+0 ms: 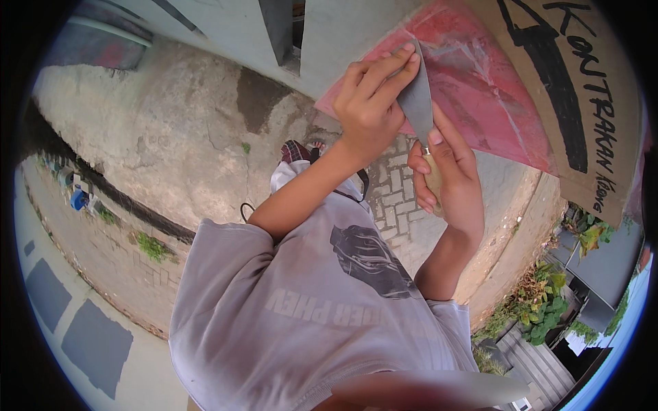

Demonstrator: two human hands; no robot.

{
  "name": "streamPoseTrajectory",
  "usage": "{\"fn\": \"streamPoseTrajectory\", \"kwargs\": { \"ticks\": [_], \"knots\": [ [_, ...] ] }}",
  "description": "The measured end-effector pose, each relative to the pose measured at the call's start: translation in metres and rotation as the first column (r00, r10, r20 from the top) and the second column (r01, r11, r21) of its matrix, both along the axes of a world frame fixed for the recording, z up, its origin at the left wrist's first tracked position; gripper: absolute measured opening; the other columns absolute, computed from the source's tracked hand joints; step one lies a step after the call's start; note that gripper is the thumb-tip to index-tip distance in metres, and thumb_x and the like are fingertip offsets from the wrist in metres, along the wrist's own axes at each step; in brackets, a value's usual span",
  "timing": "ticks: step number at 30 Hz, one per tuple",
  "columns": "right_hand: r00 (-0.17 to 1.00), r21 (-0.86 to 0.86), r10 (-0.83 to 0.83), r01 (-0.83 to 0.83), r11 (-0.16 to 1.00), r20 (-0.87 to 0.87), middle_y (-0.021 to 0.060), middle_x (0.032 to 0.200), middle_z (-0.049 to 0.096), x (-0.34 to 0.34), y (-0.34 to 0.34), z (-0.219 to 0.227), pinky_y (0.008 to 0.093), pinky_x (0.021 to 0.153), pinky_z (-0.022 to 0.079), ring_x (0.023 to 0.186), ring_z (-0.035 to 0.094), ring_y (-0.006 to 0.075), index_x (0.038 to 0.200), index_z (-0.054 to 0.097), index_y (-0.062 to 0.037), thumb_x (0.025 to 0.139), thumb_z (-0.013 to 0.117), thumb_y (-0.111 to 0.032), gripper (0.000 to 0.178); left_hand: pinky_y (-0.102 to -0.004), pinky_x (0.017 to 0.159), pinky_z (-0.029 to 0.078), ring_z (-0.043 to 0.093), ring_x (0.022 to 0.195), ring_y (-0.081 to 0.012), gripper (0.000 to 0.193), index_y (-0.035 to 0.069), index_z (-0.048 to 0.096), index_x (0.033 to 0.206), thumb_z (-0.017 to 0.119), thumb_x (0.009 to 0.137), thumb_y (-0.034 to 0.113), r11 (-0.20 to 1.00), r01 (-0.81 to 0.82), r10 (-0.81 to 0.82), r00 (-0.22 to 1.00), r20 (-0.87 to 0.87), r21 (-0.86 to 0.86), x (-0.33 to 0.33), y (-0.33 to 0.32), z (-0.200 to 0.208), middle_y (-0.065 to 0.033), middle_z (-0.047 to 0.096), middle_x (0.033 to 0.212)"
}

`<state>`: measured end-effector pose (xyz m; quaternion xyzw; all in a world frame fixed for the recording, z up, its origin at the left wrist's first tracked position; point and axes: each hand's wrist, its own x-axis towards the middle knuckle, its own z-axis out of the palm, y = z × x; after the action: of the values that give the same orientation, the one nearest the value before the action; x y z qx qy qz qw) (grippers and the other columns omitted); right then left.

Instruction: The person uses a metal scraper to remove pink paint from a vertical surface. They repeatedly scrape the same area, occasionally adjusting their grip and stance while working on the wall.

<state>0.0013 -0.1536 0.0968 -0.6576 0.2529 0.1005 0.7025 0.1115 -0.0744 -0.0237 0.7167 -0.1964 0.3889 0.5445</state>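
Observation:
A putty knife with a grey metal blade [415,96] and a pale wooden handle [433,179] is held up before the wall. My right hand [449,168] is closed round the handle, its thumb lying near the base of the blade. On the blade rest the fingers of my left hand [373,96], bent and close together, with the fingertips near its upper end. The left thumb is hidden. Directly behind the blade hangs a wrinkled pink-red plastic sheet [490,96] on the wall.
A cardboard sign [620,89] with black hand lettering and a thick arrow overlaps the plastic sheet. The pale wall [356,31] rises ahead. Underfoot are worn concrete [164,123] and paving bricks [397,181]. Green plants [541,301] grow at the right, beside a dark gutter [103,181] at left.

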Motion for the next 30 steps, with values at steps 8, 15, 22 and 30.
{"fn": "streamPoseTrajectory", "kwargs": {
  "ticks": [8, 15, 22, 30],
  "knots": [
    [0.994, -0.058, 0.096, -0.093, 0.994, 0.054, 0.0015, 0.075, 0.045, 0.034, 0.018, 0.001, 0.0229, 0.038, 0.032, 0.043, 0.036, 0.0051, 0.157, 0.037, -0.0124, 0.112, 0.039, -0.025, 0.047, -0.028, 0.069, 0.054, 0.062, 0.081, -0.0194, 0.049, 0.013, 0.078, 0.109, 0.068, 0.066, -0.008, 0.996, -0.094, 0.095, 0.995, -0.03, 0.004, 0.016, 0.009, 0.001, 0.0034, 0.075, 0.114],
    [0.989, 0.04, 0.129, -0.127, 0.991, -0.069, 0.0019, 0.074, 0.047, -0.008, -0.017, -0.014, 0.0236, 0.042, 0.035, 0.046, 0.04, 0.0061, 0.155, 0.04, -0.01, 0.112, 0.038, -0.026, 0.046, -0.0328, 0.084, 0.053, 0.066, 0.101, -0.0256, 0.068, 0.01, 0.071, 0.126, 0.066, 0.061, -0.009, 0.98, 0.139, -0.121, 0.985, -0.126, 0.145, -0.015, 0.023, -0.012, -0.0072, 0.069, 0.128],
    [0.943, 0.013, 0.242, -0.245, 0.969, -0.227, 0.0053, 0.075, 0.058, -0.04, -0.027, -0.093, 0.0239, 0.042, 0.037, 0.045, 0.045, 0.0085, 0.128, 0.056, -0.0001, 0.11, 0.044, -0.035, 0.041, -0.0341, 0.093, 0.049, 0.059, 0.111, -0.0225, 0.069, 0.01, 0.047, 0.15, 0.071, 0.086, 0.007, 0.609, 0.781, -0.661, 0.403, -0.633, -0.139, -0.031, 0.087, -0.05, -0.0136, 0.058, 0.135],
    [0.926, 0.22, 0.255, -0.197, 0.955, -0.278, 0.0072, 0.079, 0.068, -0.08, 0.001, -0.12, 0.0265, 0.053, 0.046, 0.052, 0.06, 0.0147, 0.104, 0.066, 0.0008, 0.108, 0.05, -0.043, 0.047, -0.0259, 0.056, 0.045, 0.052, 0.065, -0.0048, 0.032, 0.005, 0.07, 0.126, 0.068, 0.099, 0.022, 0.324, 0.766, -0.647, -0.248, -0.721, -0.555, -0.023, 0.11, -0.065, 0.0019, 0.061, 0.075]
  ]
}}
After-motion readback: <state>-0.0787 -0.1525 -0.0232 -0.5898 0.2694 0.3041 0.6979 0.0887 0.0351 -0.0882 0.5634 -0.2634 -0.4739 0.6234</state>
